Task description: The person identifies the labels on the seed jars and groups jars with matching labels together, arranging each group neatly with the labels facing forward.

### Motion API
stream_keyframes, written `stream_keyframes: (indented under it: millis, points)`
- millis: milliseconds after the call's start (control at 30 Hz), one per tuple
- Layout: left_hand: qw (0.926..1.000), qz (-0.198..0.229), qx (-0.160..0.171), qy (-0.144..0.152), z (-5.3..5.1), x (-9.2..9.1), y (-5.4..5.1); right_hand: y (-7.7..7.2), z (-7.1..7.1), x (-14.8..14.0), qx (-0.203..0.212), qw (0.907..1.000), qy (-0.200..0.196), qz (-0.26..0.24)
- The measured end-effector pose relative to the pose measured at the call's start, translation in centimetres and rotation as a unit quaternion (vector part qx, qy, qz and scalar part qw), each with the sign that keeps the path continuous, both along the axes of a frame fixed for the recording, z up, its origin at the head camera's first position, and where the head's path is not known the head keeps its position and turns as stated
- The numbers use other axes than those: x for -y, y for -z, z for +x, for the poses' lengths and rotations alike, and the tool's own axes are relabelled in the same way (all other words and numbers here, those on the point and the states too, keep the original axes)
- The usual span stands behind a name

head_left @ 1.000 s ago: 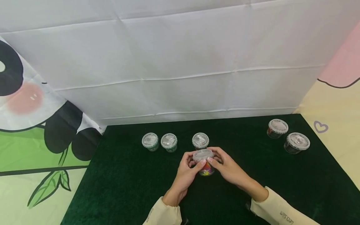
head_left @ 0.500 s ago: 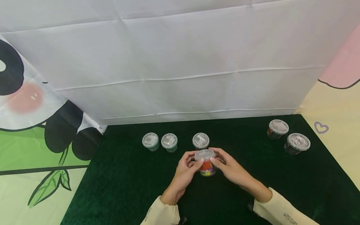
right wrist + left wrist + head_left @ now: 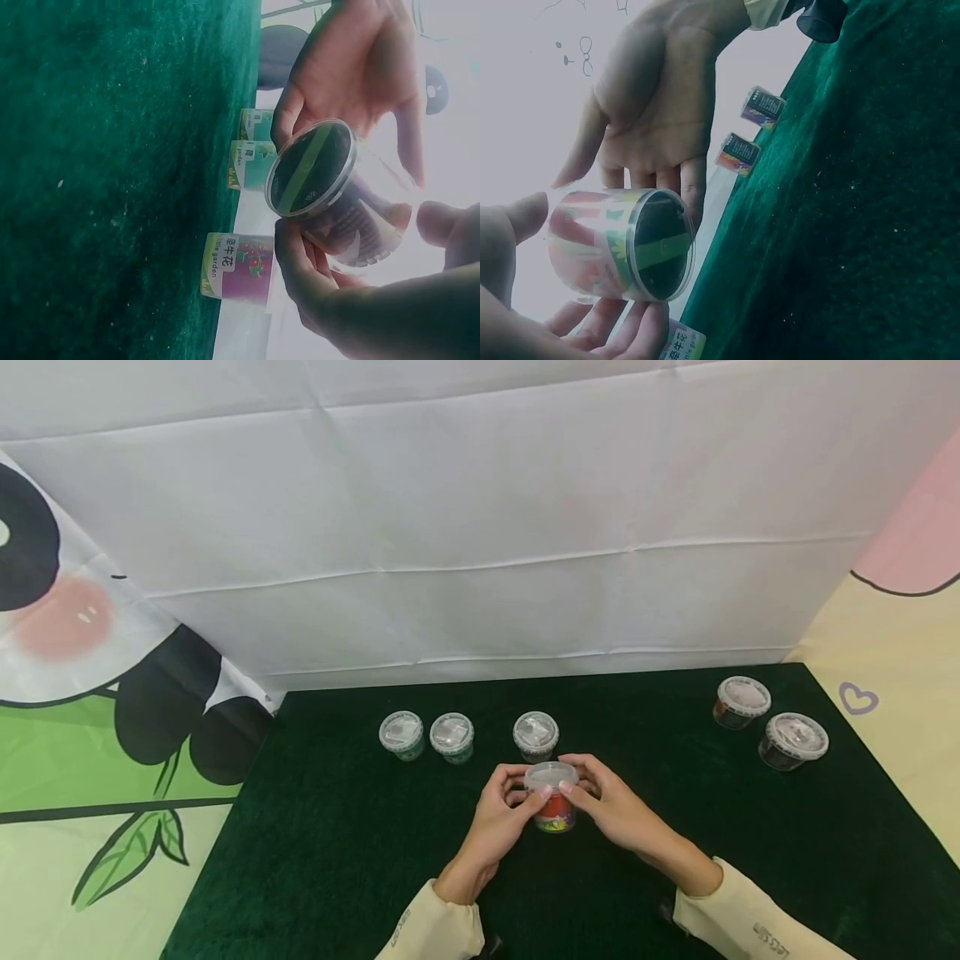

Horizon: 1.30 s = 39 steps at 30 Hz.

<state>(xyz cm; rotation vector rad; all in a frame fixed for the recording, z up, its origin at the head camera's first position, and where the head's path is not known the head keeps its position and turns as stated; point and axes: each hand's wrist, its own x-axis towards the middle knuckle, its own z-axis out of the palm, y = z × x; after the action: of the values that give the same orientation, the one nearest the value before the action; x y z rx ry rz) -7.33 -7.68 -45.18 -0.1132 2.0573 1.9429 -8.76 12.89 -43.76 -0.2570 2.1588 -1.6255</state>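
Between my two hands is a small clear plastic tub (image 3: 555, 810) with a translucent lid and a red, colourful label, held upright a little above the dark green cloth. My left hand (image 3: 501, 810) grips its left side, thumb at the front near the lid. From the other side my right hand (image 3: 618, 806) grips it the same way. The wrist views show the bottom of the tub (image 3: 622, 244), with a green strip across it and dark contents (image 3: 311, 169). Just behind stands a similar lidded tub (image 3: 536, 733).
Two tubs (image 3: 452, 737) with green labels stand to the left at the back. Two more (image 3: 793, 740) with dark labels are at the right rear. The green cloth (image 3: 337, 860) ends at a white fabric wall (image 3: 480, 527), with printed panels at both sides.
The held tub has shifted slightly to the right between both hands and its front label has turned a little. The other tubs stay where they were.
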Motion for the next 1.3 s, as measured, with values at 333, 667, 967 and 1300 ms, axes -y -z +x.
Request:
stream_keyframes:
  millis: [333,667,967,1300]
  points:
    - [0.9987,0.026,0.01,0.044,-0.36,0.66,0.05,-0.08,-0.25,-0.73,0.02,0.9984,-0.034,-0.04]
    - [0.9994,0.015,0.002,0.032,-0.52,0.94,0.27,-0.1,-0.39,-0.84,0.037,0.997,-0.05,-0.046]
    - [0.9996,-0.007,-0.017,0.023,-0.15,0.53,-0.03,-0.01,-0.16,-0.36,0.025,0.9987,-0.029,-0.035]
    - [0.9998,-0.002,-0.004,0.019,-0.2,0.44,0.24,0.31,-0.35,-0.62,0.021,0.9981,-0.049,-0.032]
